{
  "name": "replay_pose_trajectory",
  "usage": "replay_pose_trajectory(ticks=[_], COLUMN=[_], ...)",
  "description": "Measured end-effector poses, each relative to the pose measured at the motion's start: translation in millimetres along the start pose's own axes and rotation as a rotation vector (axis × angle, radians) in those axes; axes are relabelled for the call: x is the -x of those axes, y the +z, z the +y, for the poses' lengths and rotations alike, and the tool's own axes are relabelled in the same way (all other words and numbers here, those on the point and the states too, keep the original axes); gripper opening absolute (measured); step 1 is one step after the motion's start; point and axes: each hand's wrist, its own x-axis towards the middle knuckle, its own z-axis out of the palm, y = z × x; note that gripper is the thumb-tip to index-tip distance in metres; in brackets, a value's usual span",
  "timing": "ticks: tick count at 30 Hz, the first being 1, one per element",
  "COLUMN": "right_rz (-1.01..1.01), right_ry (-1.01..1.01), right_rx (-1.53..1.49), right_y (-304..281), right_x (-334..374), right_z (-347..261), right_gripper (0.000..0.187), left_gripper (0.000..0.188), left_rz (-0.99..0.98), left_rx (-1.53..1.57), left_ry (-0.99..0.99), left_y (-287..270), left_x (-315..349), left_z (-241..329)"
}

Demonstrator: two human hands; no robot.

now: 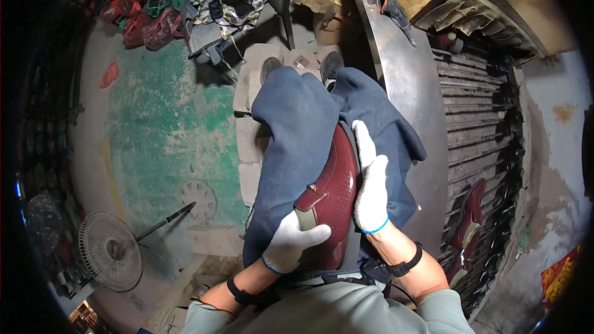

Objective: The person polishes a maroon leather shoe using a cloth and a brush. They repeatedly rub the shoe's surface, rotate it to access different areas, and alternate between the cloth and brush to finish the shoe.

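Observation:
A maroon leather shoe (340, 192) with small perforations, a strap and a pale green lining lies on its side across my lap, toe pointing away from me. My left hand (292, 240), in a white glove, grips it near the opening, the thumb resting on the leather and the other fingers partly hidden. Along the shoe's dark sole (357, 210), on the right, lies my white-gloved right hand (372, 185), its fingers stretched out flat and pointing away from me.
To the right runs a metal bench (411, 86) with a dark glove (390, 9) on it. Beyond it, a slatted rack (473, 130) carries more maroon shoes (472, 213). A fan (111, 252) stands at lower left; red bags (151, 28) and a cloth-draped chair (226, 9) are farther off.

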Motion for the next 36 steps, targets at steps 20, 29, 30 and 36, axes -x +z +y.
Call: replay_pose_trajectory(ticks=[20,29,30,36], right_rz=[-0.068,-0.059,-0.089,-0.172], right_ry=[0.292,0.646,0.639,0.590], right_rx=[-0.483,-0.713,-0.704,-0.643], right_y=[-94.4,-104.2,-105.1,-111.3], right_x=[61.1,70.5,69.9,67.0], right_z=[-27.6,-6.7,-3.9,2.9], right_gripper=[0.081,0.083,0.083,0.077], left_gripper=[0.069,0.069,0.068,0.043], left_rz=[0.064,0.348,0.360,0.460], left_rx=[-1.267,-0.818,-0.828,-0.964], left_ry=[1.040,0.522,0.487,0.582], left_y=[79.4,67.6,65.9,53.3], left_x=[2.8,-63.3,-66.0,-79.9], left_z=[2.9,28.4,28.0,29.8])
